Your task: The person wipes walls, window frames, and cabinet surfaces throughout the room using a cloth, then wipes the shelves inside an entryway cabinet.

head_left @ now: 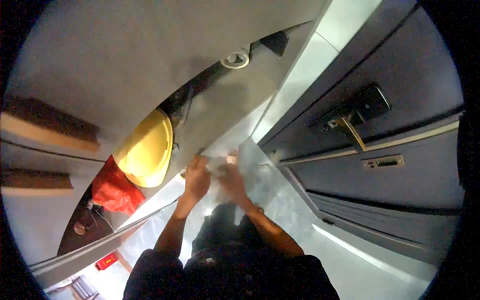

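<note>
In the middle of the head view my left hand (198, 177) is raised with its fingers curled closed. What lies inside them, if anything, is hidden. Beside it, my right hand (231, 179) is smeared by motion, so its fingers cannot be read. The two hands are close together, with a pale blur between them. Nearest to my left hand on the shelf is a yellow hard hat (147, 150). A crumpled red plastic bag (116, 187) lies against the hat. Farther back on the shelf sits a roll of pale tape (235, 60).
A dark door (370, 165) with a lever handle (352, 132) stands at the right. The grey shelf (220, 112) runs diagonally along the left, a dark object (275, 43) at its far end. A red box (106, 261) is low at the left, above the pale floor (345, 265).
</note>
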### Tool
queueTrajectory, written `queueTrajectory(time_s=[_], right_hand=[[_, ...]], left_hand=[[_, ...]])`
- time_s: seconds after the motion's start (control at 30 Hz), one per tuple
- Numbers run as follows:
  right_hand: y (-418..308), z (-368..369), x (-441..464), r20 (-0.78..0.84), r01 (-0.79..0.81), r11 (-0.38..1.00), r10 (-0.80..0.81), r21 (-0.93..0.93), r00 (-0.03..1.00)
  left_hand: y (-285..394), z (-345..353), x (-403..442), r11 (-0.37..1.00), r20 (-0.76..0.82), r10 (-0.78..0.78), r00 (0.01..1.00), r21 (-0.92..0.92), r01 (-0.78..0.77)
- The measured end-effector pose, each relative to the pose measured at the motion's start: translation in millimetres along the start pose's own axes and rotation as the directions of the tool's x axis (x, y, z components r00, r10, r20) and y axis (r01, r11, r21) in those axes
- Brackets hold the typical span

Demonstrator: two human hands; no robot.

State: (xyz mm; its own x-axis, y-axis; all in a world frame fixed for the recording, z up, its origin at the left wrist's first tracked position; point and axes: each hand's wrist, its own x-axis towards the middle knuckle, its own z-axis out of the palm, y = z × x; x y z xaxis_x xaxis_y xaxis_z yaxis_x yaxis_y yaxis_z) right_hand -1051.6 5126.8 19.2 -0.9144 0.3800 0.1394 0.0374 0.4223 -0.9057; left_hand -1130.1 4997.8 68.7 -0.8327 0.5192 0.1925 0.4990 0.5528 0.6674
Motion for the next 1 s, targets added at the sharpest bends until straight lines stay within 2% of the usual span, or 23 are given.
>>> queueTrajectory(time_s=[0.03,0.07,0.1,0.17,0.2,0.23,0.27,0.37,0.4,0.47,0.57,0.63,0.67,0.73,0.77,0.83,0.87,0.93,1.0], right_hand=[[-14,-9,-16,0.085,-0.195,0.977,0.188,0.084,0.978],[-7,-8,-38,0.127,-0.303,0.952,0.297,0.035,0.946],[0,-8,-61,0.167,-0.404,0.915,0.402,-0.023,0.9],[49,6,-108,0.27,-0.453,0.89,0.423,0.056,0.865],[65,-3,-126,0.387,-0.496,0.818,0.374,0.291,0.843],[52,-15,-142,0.364,-0.51,0.749,0.374,0.424,0.853],[40,-28,-158,0.341,-0.506,0.665,0.375,0.549,0.862],[-27,-107,-159,0.404,-0.729,0.593,0.608,0.342,0.684],[-22,-115,-169,0.339,-0.647,0.665,0.552,0.372,0.762],[-19,-129,-190,0.193,-0.465,0.788,0.424,0.404,0.885],[-28,-155,-206,0.01,-0.274,0.836,0.306,0.475,0.952],[-17,-174,-224,-0.022,-0.097,0.988,0.101,0.117,0.995],[-12,-183,-234,-0.007,-0.007,0.997,0.006,-0.077,1.0],[-16,-198,-253,-0.005,-0.081,0.982,0.082,-0.169,0.997],[-19,-205,-261,-0.003,-0.114,0.97,0.116,-0.213,0.993],[-34,-226,-276,-0.079,-0.019,0.935,-0.01,-0.354,0.997],[-37,-235,-283,-0.103,0.027,0.904,-0.078,-0.427,0.992],[-18,-237,-310,-0.167,-0.125,0.919,0.066,-0.375,0.984],[-19,-244,-325,-0.19,-0.261,0.922,0.213,-0.287,0.958]], left_hand=[[-5,6,-18,0.995,0.01,0.093,0.996,-0.022,-0.093],[-3,9,-36,0.982,0.094,0.169,0.981,0.073,-0.176],[7,9,-53,0.982,0.152,0.16,0.975,0.076,-0.173],[29,5,-73,0.962,0.36,0.191,0.913,0.114,-0.246],[33,7,-87,0.975,0.374,0.191,0.907,0.034,-0.219],[39,10,-98,0.981,0.391,0.192,0.9,-0.047,-0.189],[51,7,-103,0.984,0.445,0.137,0.885,-0.161,-0.071],[93,2,-109,0.954,0.49,0.253,0.834,-0.267,-0.133],[100,5,-110,0.955,0.558,0.2,0.805,-0.293,-0.035],[117,10,-113,0.96,0.618,0.186,0.764,-0.279,-0.009],[153,13,-111,0.965,0.722,0.136,0.678,-0.25,0.073],[187,11,-108,0.98,0.811,0.087,0.579,-0.174,0.096],[197,14,-110,0.979,0.83,0.121,0.544,-0.191,0.074],[213,19,-112,0.973,0.862,0.185,0.472,-0.227,0.034],[214,26,-116,0.961,0.849,0.235,0.473,-0.277,0.019],[211,43,-125,0.928,0.816,0.329,0.476,-0.372,-0.003],[220,45,-124,0.931,0.826,0.318,0.465,-0.364,0.01],[238,44,-124,0.938,0.843,0.287,0.455,-0.345,0.048],[213,78,-136,0.872,0.769,0.419,0.483,-0.489,0.022]])
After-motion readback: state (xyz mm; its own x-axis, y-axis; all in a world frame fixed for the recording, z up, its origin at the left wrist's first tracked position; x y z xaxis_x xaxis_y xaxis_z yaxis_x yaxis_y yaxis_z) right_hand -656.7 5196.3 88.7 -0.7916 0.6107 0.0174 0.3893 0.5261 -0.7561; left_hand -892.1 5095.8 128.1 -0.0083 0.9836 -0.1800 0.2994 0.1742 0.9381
